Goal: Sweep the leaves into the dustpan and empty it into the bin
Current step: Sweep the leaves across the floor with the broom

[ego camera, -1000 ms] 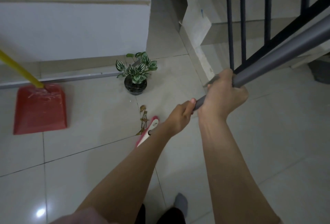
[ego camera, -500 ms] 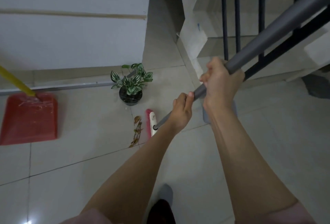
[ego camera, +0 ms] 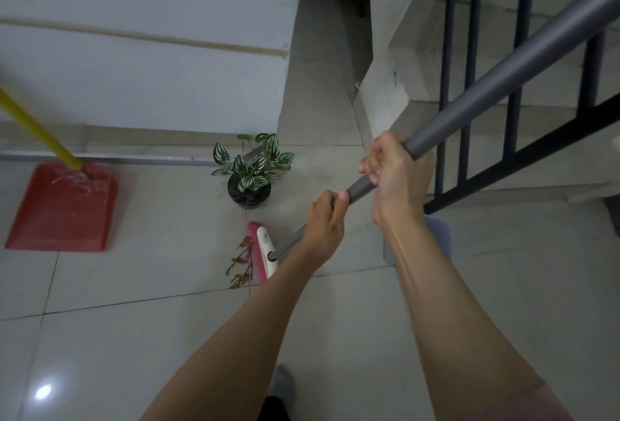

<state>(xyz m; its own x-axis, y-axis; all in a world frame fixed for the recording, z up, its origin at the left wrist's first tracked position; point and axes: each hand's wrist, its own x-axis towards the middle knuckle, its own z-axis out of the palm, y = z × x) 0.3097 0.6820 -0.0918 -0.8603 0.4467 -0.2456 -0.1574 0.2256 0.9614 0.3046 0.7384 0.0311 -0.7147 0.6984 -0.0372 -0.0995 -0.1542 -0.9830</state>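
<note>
A broom with a long grey handle and a pink and white head rests on the tiled floor. My left hand grips the handle low down, and my right hand grips it just above. A small pile of dry brown leaves lies against the left side of the broom head. A red dustpan with a yellow handle sits flat on the floor far to the left, by the wall. No bin is visible.
A small potted plant with striped leaves stands just behind the broom head. A black stair railing and steps are at the right. A white wall runs along the back left. My grey-socked foot is near the bottom edge.
The broom head has turned from slanted to nearly upright in the view and pushed the leaves slightly left. Both hands stayed on the handle. The view shifted, so the dustpan sits further left.
</note>
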